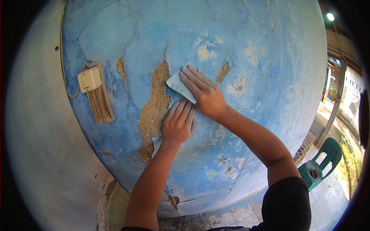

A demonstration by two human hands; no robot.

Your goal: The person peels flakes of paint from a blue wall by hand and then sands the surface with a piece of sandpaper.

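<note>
A peeling blue wall (192, 38) fills most of the head view. My right hand (204, 90) presses a pale, folded sheet of sandpaper (179, 84) flat to the wall, just right of a long bare patch of brown plaster (152, 111). Its fingers lie together over the sheet, and one corner sticks out to the left. Below it, my left hand (179, 123) rests with fingers stretched out on the wall by the patch's right edge, fingertips close under the sandpaper. A light blue flake (156, 142) shows beside the left wrist.
A light switch (89, 79) on a wooden board (101, 106) is fixed to the wall at left, its cable running down the corner. Smaller chipped spots surround the hands. At right, a green plastic chair (329, 156) with a bowl on it stands on the tiled floor.
</note>
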